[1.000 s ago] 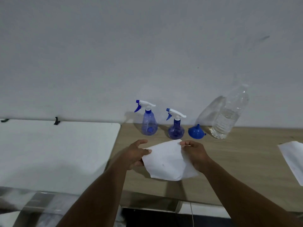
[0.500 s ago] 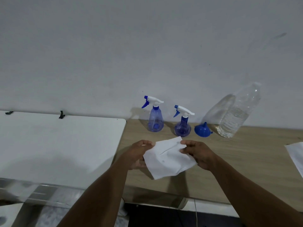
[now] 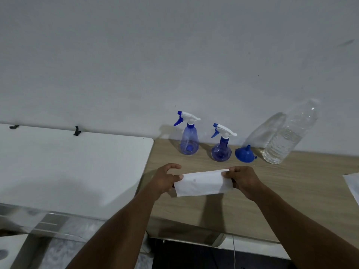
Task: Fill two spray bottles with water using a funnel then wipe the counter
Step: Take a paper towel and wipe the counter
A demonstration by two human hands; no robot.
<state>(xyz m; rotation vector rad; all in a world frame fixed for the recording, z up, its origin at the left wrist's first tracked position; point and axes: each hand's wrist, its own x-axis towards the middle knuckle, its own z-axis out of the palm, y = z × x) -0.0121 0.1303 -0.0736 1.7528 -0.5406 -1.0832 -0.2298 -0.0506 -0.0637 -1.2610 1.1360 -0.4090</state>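
A plain pale-grey wall (image 3: 136, 55) fills the upper half of the view, matte, with a faint dark smudge (image 3: 346, 43) near its top right. Against it stands a light wood-grain tabletop (image 3: 291, 195). Just beside its left edge lies a white board (image 3: 68, 167) with a rounded corner — two small black clips (image 3: 76, 131) sit along its far edge. At lower left a blurred grey rail (image 3: 50, 223) and mottled floor tiles (image 3: 64, 253) show. A thin white cord (image 3: 234, 253) hangs below the tabletop. The light is dim and cool — shadows fall soft.
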